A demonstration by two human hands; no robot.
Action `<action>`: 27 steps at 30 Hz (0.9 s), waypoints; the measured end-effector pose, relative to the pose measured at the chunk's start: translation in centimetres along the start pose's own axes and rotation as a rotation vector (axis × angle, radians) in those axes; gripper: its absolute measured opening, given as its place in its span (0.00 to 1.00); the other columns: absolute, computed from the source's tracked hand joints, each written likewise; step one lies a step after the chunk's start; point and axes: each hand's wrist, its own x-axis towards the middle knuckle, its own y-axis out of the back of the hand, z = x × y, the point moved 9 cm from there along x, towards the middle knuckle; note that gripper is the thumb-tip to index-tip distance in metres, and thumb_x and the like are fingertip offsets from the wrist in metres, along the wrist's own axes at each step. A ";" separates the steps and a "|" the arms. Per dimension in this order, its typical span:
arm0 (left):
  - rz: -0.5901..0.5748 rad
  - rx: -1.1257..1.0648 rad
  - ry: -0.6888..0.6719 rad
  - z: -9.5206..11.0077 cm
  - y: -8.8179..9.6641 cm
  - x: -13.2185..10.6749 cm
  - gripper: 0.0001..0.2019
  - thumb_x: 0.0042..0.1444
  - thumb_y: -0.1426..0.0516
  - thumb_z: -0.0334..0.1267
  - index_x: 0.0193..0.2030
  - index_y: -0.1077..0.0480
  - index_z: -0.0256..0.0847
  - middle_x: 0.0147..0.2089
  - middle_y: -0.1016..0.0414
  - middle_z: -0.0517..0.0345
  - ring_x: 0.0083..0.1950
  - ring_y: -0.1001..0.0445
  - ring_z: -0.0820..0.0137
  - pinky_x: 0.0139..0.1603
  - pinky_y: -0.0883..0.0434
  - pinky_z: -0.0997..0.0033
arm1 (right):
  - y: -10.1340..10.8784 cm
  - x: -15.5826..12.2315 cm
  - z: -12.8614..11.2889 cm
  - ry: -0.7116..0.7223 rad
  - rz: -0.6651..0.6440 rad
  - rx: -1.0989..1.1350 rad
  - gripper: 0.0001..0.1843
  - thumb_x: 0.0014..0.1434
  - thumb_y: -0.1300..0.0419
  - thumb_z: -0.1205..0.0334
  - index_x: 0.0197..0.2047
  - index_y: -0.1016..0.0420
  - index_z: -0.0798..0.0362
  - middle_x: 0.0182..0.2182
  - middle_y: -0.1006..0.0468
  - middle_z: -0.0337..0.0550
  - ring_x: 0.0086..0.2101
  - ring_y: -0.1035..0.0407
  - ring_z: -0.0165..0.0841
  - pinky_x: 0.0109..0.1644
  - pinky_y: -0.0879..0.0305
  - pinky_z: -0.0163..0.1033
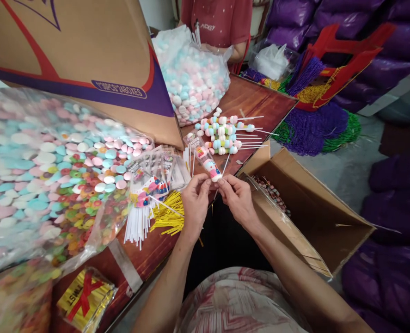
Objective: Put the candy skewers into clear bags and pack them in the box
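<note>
My left hand (195, 200) and my right hand (236, 198) pinch the lower end of a candy skewer in a clear printed wrapper (205, 159), which points up and away over the table edge. Fingers of both hands are closed on the wrapper's neck just below the candies. Left of my left hand lie gold twist ties (167, 215), white sticks (137, 225) and a stack of empty printed wrappers (156, 175). Unwrapped candy skewers (225, 134) lie in a pile farther back on the wooden table (256, 99).
A big clear bag of pastel candies (34, 157) fills the left; another bag (194, 78) stands at the back beside a cardboard panel (87, 51). An open carton (315, 212) with wrapped skewers sits at the right. A person in a red shirt (218, 21) sits opposite. A twist-tie pack (85, 298) lies near.
</note>
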 end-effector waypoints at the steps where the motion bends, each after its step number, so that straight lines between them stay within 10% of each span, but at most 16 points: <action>1: 0.004 0.030 -0.026 0.3 0.1 0.0 0.02 0.54 0.37 0.34 0.35 0.22 0.42 0.35 0.22 0.59 0.37 0.25 0.70 0.46 0.30 0.72 | -0.1 0.0 0.0 -0.004 -0.002 0.005 0.17 0.60 0.40 0.48 0.29 0.30 0.53 0.19 0.44 0.31 0.20 0.54 0.24 0.21 0.56 0.32; 19: -0.049 0.459 -0.331 3.9 -0.3 -0.1 0.06 0.53 0.40 0.30 0.32 0.23 0.45 0.33 0.28 0.58 0.36 0.32 0.68 0.43 0.37 0.71 | -0.9 -0.1 1.2 -0.144 -0.043 0.243 0.17 0.56 0.35 0.49 0.29 0.30 0.54 0.17 0.45 0.27 0.16 0.57 0.20 0.19 0.61 0.30; 27: -0.209 0.784 -0.582 5.1 -2.0 -0.8 0.06 0.57 0.47 0.28 0.31 0.36 0.41 0.29 0.36 0.62 0.30 0.37 0.73 0.33 0.40 0.71 | 0.7 -0.7 -0.9 0.094 0.124 -0.220 0.15 0.61 0.40 0.53 0.27 0.28 0.55 0.22 0.34 0.34 0.23 0.43 0.25 0.28 0.45 0.32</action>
